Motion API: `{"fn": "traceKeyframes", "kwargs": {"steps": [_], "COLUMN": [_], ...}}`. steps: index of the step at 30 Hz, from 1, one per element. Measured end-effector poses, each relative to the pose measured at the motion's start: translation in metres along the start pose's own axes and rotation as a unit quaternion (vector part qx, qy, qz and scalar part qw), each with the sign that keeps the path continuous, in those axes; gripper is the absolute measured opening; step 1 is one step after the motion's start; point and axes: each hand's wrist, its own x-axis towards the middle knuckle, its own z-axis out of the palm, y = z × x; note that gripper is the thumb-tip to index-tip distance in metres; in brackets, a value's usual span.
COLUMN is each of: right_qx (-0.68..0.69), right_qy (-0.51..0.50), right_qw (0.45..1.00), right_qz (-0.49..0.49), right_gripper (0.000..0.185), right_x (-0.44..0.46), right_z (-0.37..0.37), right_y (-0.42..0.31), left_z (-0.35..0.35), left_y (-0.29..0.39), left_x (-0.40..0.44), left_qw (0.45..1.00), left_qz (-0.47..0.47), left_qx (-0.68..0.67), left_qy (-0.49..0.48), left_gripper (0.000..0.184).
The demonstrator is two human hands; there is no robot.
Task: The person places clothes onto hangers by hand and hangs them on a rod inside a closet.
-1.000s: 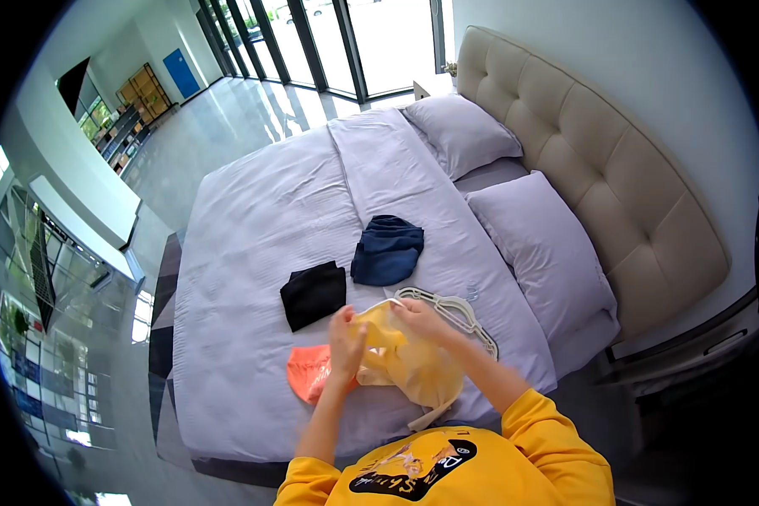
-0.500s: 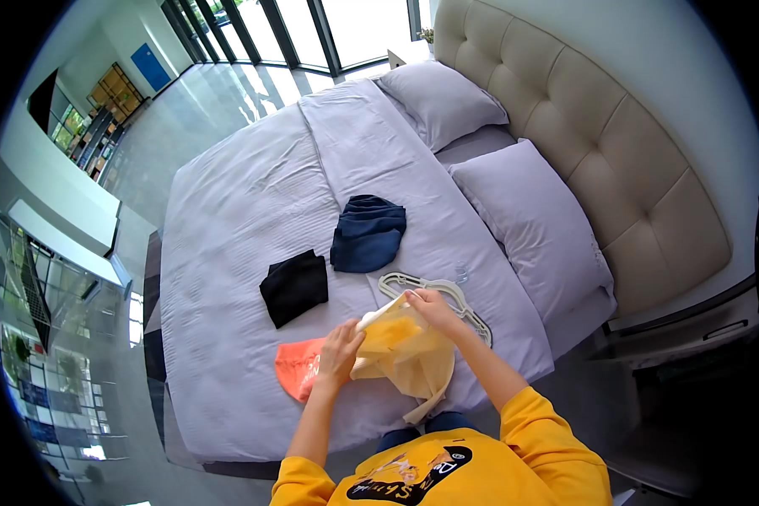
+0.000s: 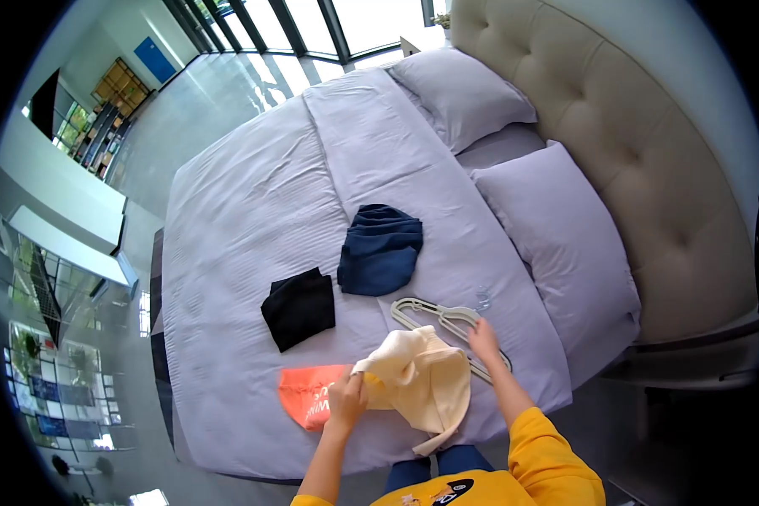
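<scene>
Much of the garment (image 3: 426, 379) is folded over itself, so its inside is hidden but for some yellow just beside the left fingers (image 3: 356, 384). These are closed on its edge; the body of it lies on the bed (image 3: 236, 202) between the two hands. The right fingers (image 3: 478, 327) bend over the hangers (image 3: 430, 309); whether they grip or only touch, I cannot tell. The hangers overlap, too closely to count, and the right hand (image 3: 487, 344) covers a part. Just beyond those fingers is a small clear thing (image 3: 483, 298), too faint to name. Left of the left fingers, the orange cloth (image 3: 302, 392) is partly covered by the left hand (image 3: 346, 403), its lettering cut short. Black cloth (image 3: 299, 308) and blue cloth (image 3: 381, 251) lie beyond them.
</scene>
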Motion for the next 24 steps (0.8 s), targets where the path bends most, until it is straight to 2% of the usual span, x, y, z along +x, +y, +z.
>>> {"fn": "traceKeyframes", "kwargs": {"steps": [1, 4, 8, 10, 14, 17, 19, 20, 22, 24], "right_qx": [-0.028, -0.118, -0.178, -0.207, -0.225, -0.21, -0.096, -0.095, -0.067, -0.054], "right_qy": [-0.01, 0.004, 0.006, -0.071, -0.016, -0.006, 0.054, 0.058, -0.044, -0.057], "right_qw": [0.999, 0.99, 0.981, 0.973, 0.974, 0.978, 0.992, 0.991, 0.993, 0.99], "right_qz": [0.026, 0.075, 0.076, 0.078, 0.023, -0.005, -0.068, -0.07, -0.085, -0.117], "right_gripper": [0.038, 0.041, 0.039, 0.034, 0.027, 0.022, 0.02, 0.02, 0.02, 0.021], "right_x": [0.007, 0.019, 0.021, 0.018, 0.019, 0.018, 0.022, 0.022, 0.011, -0.003], "right_z": [0.003, 0.013, 0.028, 0.025, 0.038, 0.024, 0.018, 0.008, -0.024, -0.046], "right_y": [0.011, 0.041, 0.063, 0.062, 0.088, 0.083, 0.087, 0.077, 0.044, 0.019], "left_z": [0.004, 0.005, 0.01, 0.018, 0.036, 0.04, 0.037, 0.034, 0.029, 0.018], "left_y": [-0.007, -0.016, -0.018, -0.019, -0.017, -0.016, -0.012, -0.014, -0.017, -0.012], "left_x": [0.001, 0.001, 0.007, 0.007, 0.015, 0.018, 0.022, 0.023, 0.024, 0.029], "left_qw": [1.0, 0.999, 0.998, 0.998, 0.995, 0.991, 0.985, 0.985, 0.988, 0.992], "left_qz": [0.022, 0.001, 0.021, -0.051, -0.085, -0.115, -0.157, -0.154, -0.146, -0.124], "left_qx": [0.005, 0.034, 0.061, 0.004, -0.051, -0.061, -0.072, -0.073, -0.042, -0.027], "left_qy": [0.021, -0.003, -0.006, -0.02, -0.017, 0.001, 0.008, 0.01, -0.007, -0.009], "left_gripper": [0.018, 0.017, 0.015, 0.016, 0.019, 0.018, 0.017, 0.017, 0.019, 0.023]}}
